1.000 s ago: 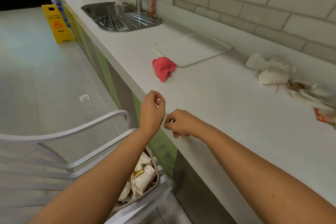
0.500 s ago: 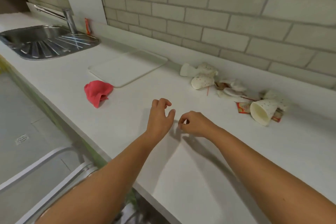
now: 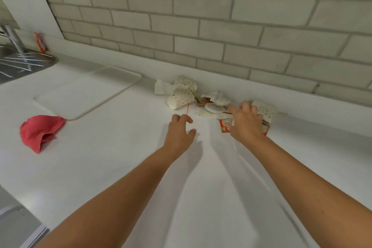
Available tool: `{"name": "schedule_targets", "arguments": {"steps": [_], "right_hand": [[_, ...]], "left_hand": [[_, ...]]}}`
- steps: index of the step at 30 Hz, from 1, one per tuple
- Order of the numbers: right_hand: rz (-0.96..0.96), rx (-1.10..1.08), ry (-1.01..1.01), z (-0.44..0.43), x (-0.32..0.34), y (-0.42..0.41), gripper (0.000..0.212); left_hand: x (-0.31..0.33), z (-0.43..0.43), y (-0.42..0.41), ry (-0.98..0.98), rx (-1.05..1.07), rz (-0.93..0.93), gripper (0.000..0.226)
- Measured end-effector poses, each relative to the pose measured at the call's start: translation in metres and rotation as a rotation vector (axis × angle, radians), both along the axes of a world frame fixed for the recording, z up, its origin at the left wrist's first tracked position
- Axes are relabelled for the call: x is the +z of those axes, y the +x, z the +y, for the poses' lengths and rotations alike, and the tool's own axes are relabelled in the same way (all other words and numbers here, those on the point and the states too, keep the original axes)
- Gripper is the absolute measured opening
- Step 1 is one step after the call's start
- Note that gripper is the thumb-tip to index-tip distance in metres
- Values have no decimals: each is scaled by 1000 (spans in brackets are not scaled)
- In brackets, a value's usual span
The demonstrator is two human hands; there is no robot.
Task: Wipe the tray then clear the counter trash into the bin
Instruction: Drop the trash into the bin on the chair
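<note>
Along the back edge of the white desk, under the brick wall, a person's two bare arms were stretched out to a heap of trash.

The right grip lay over a dotted paper cup and a red packet at the right end of the heap. Its fingers were bent down onto them, but I could not tell whether they had closed on anything. The left grip was held low over the desk beside a thin red stick, fingers loosely curled and apart, holding nothing. A second dotted cup lay on its side at the heap's left end, with crumpled napkins and a round white lid nearby. The white tray sat flat further left, well apart from both hands. A red cloth lay bunched at the tray's near corner. A steel sink showed at the far left.
</note>
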State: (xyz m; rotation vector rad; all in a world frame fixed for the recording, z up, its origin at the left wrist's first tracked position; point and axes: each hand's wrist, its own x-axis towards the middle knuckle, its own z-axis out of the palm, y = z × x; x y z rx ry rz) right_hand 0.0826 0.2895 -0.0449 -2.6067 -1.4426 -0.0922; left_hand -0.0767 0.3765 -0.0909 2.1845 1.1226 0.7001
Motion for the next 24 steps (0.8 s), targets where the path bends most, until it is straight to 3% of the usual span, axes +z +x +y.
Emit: {"name": "schedule_targets", "arguments": {"steps": [5, 13, 16, 21, 24], "right_hand": [[57, -80, -115, 1, -11, 26, 64], [33, -91, 0, -9, -1, 46, 47], [79, -127, 75, -20, 8, 62, 55], [117, -212, 207, -42, 14, 92, 38], [147, -257, 186, -57, 13, 109, 39]], "left_hand": [[2, 7, 41, 5, -55, 17, 31], [3, 15, 101, 49, -186, 43, 31], [8, 18, 128, 114, -254, 111, 36], [19, 15, 184, 222, -359, 259, 49], [20, 12, 219, 311, -464, 356, 56]]}}
